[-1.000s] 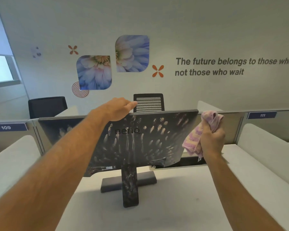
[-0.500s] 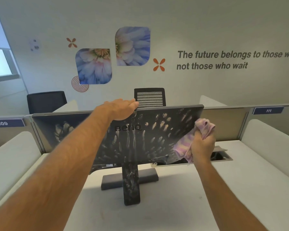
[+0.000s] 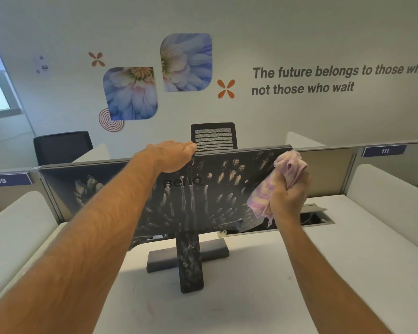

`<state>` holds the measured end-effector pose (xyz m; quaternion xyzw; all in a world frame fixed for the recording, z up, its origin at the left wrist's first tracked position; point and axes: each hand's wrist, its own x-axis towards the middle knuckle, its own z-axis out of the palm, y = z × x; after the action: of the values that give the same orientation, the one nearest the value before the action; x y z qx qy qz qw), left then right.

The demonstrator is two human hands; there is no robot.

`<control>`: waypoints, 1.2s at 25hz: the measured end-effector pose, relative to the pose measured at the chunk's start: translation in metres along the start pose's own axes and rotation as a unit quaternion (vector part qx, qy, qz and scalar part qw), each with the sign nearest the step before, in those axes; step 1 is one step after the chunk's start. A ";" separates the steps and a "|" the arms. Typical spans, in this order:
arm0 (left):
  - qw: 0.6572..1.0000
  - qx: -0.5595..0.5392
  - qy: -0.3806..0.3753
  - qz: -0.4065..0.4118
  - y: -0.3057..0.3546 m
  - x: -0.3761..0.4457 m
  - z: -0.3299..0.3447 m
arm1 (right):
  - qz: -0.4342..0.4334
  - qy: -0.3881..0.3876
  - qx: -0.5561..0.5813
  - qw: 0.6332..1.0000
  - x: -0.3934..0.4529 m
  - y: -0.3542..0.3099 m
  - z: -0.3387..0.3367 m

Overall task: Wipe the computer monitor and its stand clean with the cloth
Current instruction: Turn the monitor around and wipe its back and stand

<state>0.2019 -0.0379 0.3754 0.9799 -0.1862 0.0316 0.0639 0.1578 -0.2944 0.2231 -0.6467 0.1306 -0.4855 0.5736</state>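
The black monitor (image 3: pixel 203 201) faces away from me, its back covered in whitish smears and finger marks. Its stand (image 3: pixel 190 261), also smeared, rises from a dark base on the white desk (image 3: pixel 251 297). My left hand (image 3: pixel 174 155) rests flat on the monitor's top edge, fingers straight. My right hand (image 3: pixel 287 196) grips a bunched pink and yellow cloth (image 3: pixel 275 184) and presses it against the right part of the monitor's back.
An open cable hatch (image 3: pixel 316 215) lies in the desk behind my right hand. Low grey partitions (image 3: pixel 348 169) labelled 109 and 111 run behind the monitor. Two dark office chairs (image 3: pixel 214 136) stand beyond them, before a decorated wall.
My right hand carried the cloth in from beside the monitor's right edge onto its back panel, dipped lower, and now sits a little higher. My left hand stayed on the top edge.
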 end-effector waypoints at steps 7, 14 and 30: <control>1.000 -0.003 0.008 -0.007 0.001 0.000 0.002 | 0.188 -0.051 0.015 0.981 -0.007 0.037 -0.013; 1.000 0.008 0.008 -0.011 0.001 -0.002 0.002 | 0.152 -0.135 -0.125 0.971 -0.020 0.081 -0.015; 1.000 -0.008 0.014 -0.020 0.001 0.002 0.004 | -0.145 -0.124 -0.290 0.938 -0.034 0.117 -0.020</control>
<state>0.2037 -0.0402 0.3720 0.9824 -0.1659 0.0423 0.0748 0.1709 -0.3177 0.1029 -0.8517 0.0986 -0.4205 0.2967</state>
